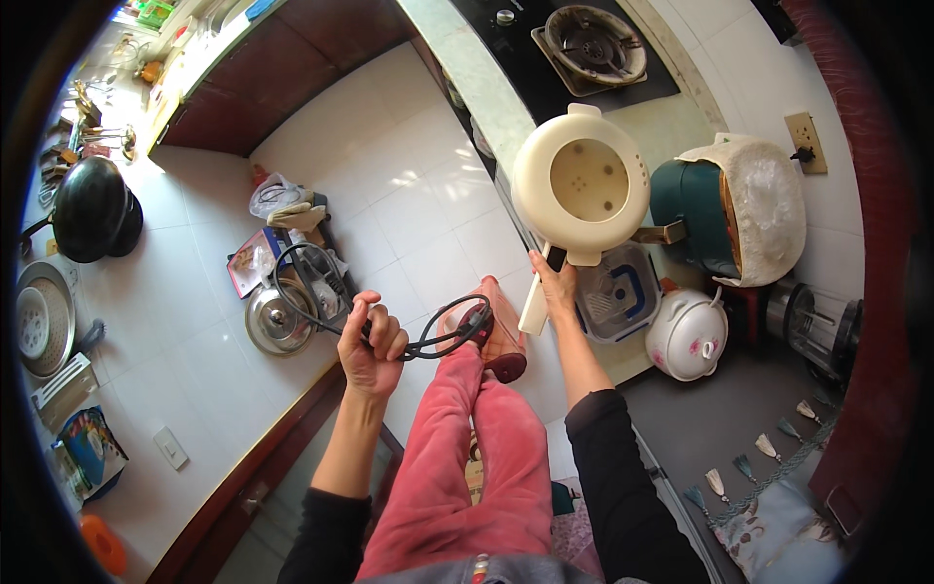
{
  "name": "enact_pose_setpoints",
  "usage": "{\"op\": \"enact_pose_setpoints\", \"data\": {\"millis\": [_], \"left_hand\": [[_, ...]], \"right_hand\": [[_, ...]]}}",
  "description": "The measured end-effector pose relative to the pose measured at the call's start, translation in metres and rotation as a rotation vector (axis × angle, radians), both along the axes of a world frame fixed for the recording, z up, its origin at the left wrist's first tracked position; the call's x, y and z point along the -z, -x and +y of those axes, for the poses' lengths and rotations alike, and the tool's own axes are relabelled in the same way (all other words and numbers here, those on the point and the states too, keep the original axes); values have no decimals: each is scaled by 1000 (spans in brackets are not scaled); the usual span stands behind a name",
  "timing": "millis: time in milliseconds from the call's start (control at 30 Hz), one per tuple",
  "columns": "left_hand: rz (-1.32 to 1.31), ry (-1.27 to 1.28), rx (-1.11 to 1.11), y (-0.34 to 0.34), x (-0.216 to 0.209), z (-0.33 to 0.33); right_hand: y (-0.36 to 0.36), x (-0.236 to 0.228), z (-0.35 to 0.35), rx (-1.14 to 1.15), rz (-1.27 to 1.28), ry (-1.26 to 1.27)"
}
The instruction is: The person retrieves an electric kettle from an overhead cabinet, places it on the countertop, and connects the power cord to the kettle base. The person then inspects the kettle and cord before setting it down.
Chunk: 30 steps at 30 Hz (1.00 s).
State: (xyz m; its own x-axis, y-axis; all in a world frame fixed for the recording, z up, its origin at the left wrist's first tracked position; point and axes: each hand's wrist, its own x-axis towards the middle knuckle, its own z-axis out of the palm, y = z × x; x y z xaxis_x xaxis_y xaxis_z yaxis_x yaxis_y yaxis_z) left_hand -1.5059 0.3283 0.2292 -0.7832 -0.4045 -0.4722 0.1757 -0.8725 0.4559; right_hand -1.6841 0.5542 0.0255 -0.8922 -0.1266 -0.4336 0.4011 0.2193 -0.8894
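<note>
Black cord point(425, 353) clasped in left hand point(373, 352), presumably against trailing; well apart, cream pan handle point(533, 306) gripped by right hand point(557, 288).

Left hand point(372, 346) up front, fingers curled toward the palm | left forearm point(346, 443) bare beneath it | and there's the right hand point(556, 285), farther out, clasped | right forearm point(587, 365) stretched forward

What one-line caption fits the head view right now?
Left hand holding a looped black cord, right hand gripping the long handle of a cream pan near a gas burner.
</note>
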Motion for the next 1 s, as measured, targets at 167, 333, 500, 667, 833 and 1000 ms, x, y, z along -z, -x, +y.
{"op": "enact_pose_setpoints", "data": {"millis": [167, 333, 500, 667, 833, 1000], "left_hand": [[-78, -2, -30, 6, -11, 7], [-50, -72, -5, 8, -26, 13], [-33, -131, 11, 8, -41, 21], [56, -213, 39, 8, -55, 29], [54, -277, -7, 7, -67, 37], [81, -267, -19, 4, -76, 46]], "right_hand": [[1, -22, 6, -74, -142, 9], [-14, -38, 8, -13, -63, -126], [-65, -80, 21, 51, 63, -193], [-114, -164, 32, -375, 258, -12], [-151, -210, 25, -113, 199, 4], [-185, -246, 23, 189, -904, 601]]}}
